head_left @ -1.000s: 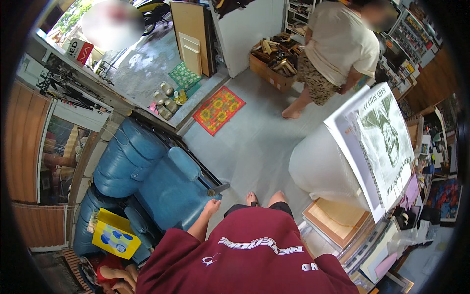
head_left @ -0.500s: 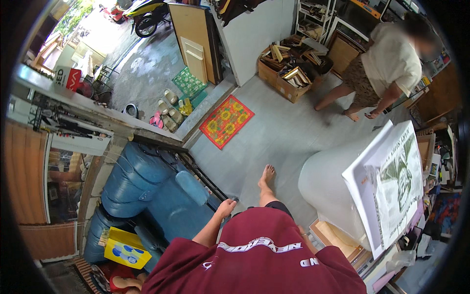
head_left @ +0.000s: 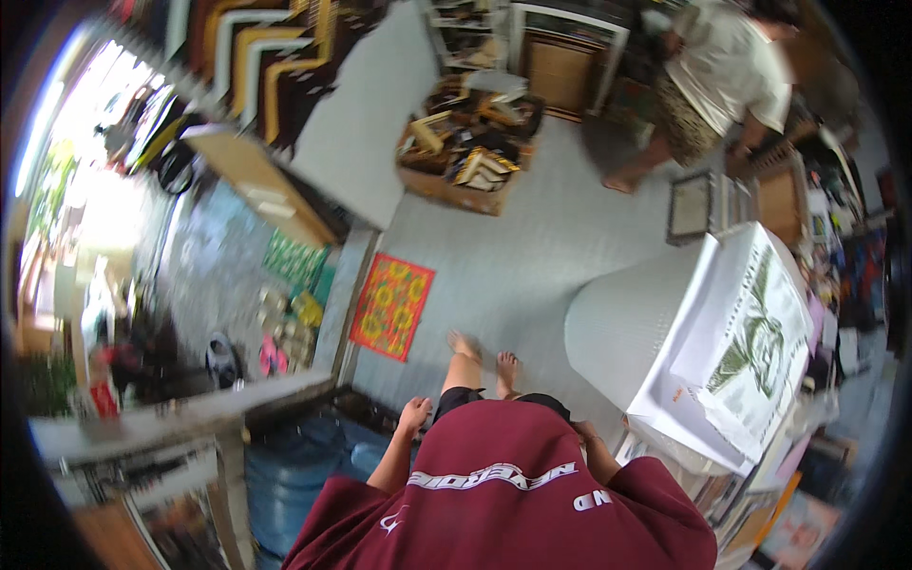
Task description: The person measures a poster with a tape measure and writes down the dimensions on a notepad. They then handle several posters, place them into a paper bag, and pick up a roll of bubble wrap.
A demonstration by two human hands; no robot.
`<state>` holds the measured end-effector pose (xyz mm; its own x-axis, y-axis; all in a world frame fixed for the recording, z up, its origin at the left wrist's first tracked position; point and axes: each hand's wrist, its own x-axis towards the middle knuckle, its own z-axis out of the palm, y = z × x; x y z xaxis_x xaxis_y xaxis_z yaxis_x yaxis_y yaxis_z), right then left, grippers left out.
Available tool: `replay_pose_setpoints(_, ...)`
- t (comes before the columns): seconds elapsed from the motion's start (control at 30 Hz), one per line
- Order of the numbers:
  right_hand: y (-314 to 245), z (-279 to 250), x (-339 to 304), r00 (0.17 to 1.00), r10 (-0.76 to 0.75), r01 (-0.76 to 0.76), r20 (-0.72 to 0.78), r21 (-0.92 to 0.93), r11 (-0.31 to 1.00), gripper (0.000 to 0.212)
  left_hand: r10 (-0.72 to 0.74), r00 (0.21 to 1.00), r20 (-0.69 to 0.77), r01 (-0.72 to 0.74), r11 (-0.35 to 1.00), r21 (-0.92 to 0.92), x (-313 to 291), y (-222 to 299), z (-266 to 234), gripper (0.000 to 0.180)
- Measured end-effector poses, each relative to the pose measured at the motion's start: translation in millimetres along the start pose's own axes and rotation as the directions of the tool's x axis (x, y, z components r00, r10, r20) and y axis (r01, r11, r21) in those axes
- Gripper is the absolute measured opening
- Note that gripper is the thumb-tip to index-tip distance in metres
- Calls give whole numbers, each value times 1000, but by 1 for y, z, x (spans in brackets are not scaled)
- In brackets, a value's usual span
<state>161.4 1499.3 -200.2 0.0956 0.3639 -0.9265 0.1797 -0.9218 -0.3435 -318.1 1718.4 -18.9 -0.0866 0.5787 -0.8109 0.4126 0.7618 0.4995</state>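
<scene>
My left hand [head_left: 415, 415] hangs beside my dark shorts, its fingers loosely curled in, and no object shows in it. It is nearest the blue padded sofa [head_left: 294, 484] on my left. My right hand [head_left: 583, 433] is low at my other side, mostly hidden by my maroon shirt [head_left: 503, 494]; its fingers cannot be made out. Near it stands a large whitish bin-shaped container [head_left: 622, 318], with a white box [head_left: 750, 351] printed with a green plant picture over its end.
A red sunflower mat [head_left: 392, 306] lies by the doorway sill. Ahead, a cardboard box [head_left: 456, 195] overflows with frame pieces. A person [head_left: 722, 85] in a light shirt stands at the far right, near leaning frames [head_left: 690, 207]. Footwear [head_left: 274, 356] lies outside the door.
My view has turned left and moved forward into the room. Both my feet now show near the mat. My left hand has come away from the sofa's end. The person has moved toward the frames.
</scene>
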Motion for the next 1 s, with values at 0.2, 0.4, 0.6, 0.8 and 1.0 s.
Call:
replay_pose_setpoints(0.2, -75, 20, -3, 996, 55, -66, -74, -147, 987, 45, 273, 948, 166, -319, 823, 470, 106, 79, -26, 47)
replay_pose_setpoints(0.4, -182, 48, -26, 970, 173, -164, -171, 68, 984, 51, 167, 936, 309, -308, 814, 493, 203, 208, -73, 41)
replay_pose_setpoints(0.6, -219, 78, 6, 957, 122, -111, -262, 56, 992, 50, 120, 930, 349, -286, 831, 477, 316, 351, -89, 35)
replay_pose_setpoints(0.8, -326, 60, 4, 883, 340, -232, -324, 327, 916, 49, -208, 837, 506, -249, 678, 691, 358, 496, -16, 45)
replay_pose_setpoints(1.0, -388, 4, 39, 844, 423, -150, -328, 613, 775, 53, -308, 790, 530, -358, 471, 807, 361, 577, 90, 50)
